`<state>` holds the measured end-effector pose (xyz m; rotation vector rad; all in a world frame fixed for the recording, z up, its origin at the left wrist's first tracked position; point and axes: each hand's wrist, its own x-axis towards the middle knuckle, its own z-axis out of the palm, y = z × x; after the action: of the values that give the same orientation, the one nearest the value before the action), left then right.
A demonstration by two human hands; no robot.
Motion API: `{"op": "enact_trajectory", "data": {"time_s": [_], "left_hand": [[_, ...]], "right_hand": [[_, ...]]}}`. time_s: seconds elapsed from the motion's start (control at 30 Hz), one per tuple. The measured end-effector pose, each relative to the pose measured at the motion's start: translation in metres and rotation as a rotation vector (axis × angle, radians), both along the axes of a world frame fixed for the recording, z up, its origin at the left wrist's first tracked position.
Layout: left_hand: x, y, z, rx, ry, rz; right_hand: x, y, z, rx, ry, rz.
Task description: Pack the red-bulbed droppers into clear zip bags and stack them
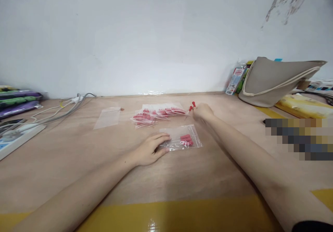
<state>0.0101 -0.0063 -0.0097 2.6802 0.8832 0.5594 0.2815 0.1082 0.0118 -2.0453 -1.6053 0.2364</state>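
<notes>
A clear zip bag point(174, 135) lies flat on the table with several short red pieces point(186, 139) inside. My left hand point(149, 149) rests at its left end, fingers stretched over the plastic and thumb apart at the near edge. Further back, my right hand point(203, 112) is closed in a pinch at a small red-ended piece point(194, 104); the fingertips are partly hidden. Beside it is another red end point(190, 108), with what looks like a thin shaft below. Left of my right hand, several filled zip bags point(145, 117) with red pieces overlap in a row.
A flat clear bag point(107, 117) lies at the back left. Cables and a white power strip point(23, 136) are on the left, near purple and green packages point(19, 100). On the right stand a grey pouch point(270, 83), a bottle point(236, 78) and a yellow pack point(304, 105). A wall closes the back.
</notes>
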Motion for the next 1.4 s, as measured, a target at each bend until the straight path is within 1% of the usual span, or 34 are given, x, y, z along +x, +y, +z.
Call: {"op": "enact_trajectory", "data": {"time_s": [0.03, 0.1, 0.13, 0.2, 0.27, 0.33, 0.4, 0.57, 0.7, 0.87, 0.93, 1.03, 1.17, 1.2, 1.33, 1.4], "left_hand": [[0.000, 0.000, 0.000, 0.002, -0.003, -0.003], [0.000, 0.001, 0.000, 0.004, -0.011, -0.010], [0.001, 0.001, -0.001, 0.005, -0.014, -0.013], [0.001, 0.001, -0.001, 0.003, -0.017, -0.012], [0.001, 0.002, -0.001, -0.001, -0.018, -0.005], [0.001, 0.002, -0.001, -0.004, -0.019, 0.001], [0.000, 0.002, -0.001, -0.003, -0.020, 0.001], [0.000, 0.002, -0.001, 0.007, -0.017, -0.007], [0.000, 0.001, 0.000, 0.005, -0.018, -0.001], [0.000, 0.001, 0.001, 0.000, -0.012, -0.002], [0.001, 0.000, 0.001, -0.004, -0.014, 0.001], [0.001, 0.000, 0.001, -0.012, -0.020, 0.002], [0.002, -0.001, 0.003, -0.025, -0.016, 0.017], [0.002, -0.001, 0.003, -0.024, -0.017, 0.019], [0.002, 0.000, 0.003, -0.019, -0.019, 0.012], [0.002, 0.000, 0.003, -0.018, -0.021, 0.008]], "right_hand": [[0.003, -0.005, 0.001, 0.022, 0.027, 0.006], [0.011, -0.019, -0.001, 0.093, 0.161, 0.038], [0.014, -0.027, -0.004, 0.145, 0.286, 0.082], [0.021, -0.046, -0.012, 0.224, 0.603, 0.163], [0.023, -0.064, -0.022, 0.281, 0.861, 0.195], [0.023, -0.077, -0.028, 0.295, 1.011, 0.193], [0.019, -0.085, -0.031, 0.277, 1.077, 0.198], [0.003, -0.090, -0.028, 0.243, 1.128, 0.219], [-0.007, -0.093, -0.027, 0.156, 1.189, 0.209], [-0.009, -0.093, -0.028, 0.039, 1.324, 0.163], [-0.006, -0.093, -0.028, -0.004, 1.339, 0.175], [0.000, -0.094, -0.030, -0.054, 1.279, 0.259], [0.004, -0.095, -0.032, -0.123, 1.113, 0.392], [0.004, -0.096, -0.032, -0.119, 1.079, 0.398], [-0.002, -0.097, -0.031, -0.036, 0.966, 0.347], [-0.006, -0.098, -0.031, -0.030, 0.938, 0.358]]}}
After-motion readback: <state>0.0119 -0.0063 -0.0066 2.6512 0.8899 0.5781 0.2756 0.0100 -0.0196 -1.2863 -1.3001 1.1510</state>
